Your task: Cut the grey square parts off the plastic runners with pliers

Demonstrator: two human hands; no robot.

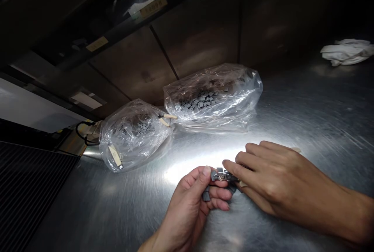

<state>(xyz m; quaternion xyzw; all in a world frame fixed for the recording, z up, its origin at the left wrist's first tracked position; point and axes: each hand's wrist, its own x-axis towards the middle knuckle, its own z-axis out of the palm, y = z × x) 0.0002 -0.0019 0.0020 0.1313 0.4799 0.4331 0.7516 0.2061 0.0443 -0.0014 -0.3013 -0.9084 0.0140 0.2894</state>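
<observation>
My left hand [194, 199], palm up, pinches a small grey piece [213, 175] between thumb and forefinger. Another grey piece [206, 194] rests against its curled fingers. My right hand [269, 174] is wrapped round a pair of small pliers [223, 176] with cream-coloured handles, most of which the fingers hide. The metal jaws of the pliers point left and meet the pinched piece. More grey bits show just under the pliers, partly hidden by the fingers.
Two clear plastic bags hold many small grey pieces: one bag [245, 98] behind the hands, another bag [134, 146] to the left. Cream-handled tools [166, 119] lie on the left bag. A white cloth [347, 52] sits far right on the metal table [315, 127].
</observation>
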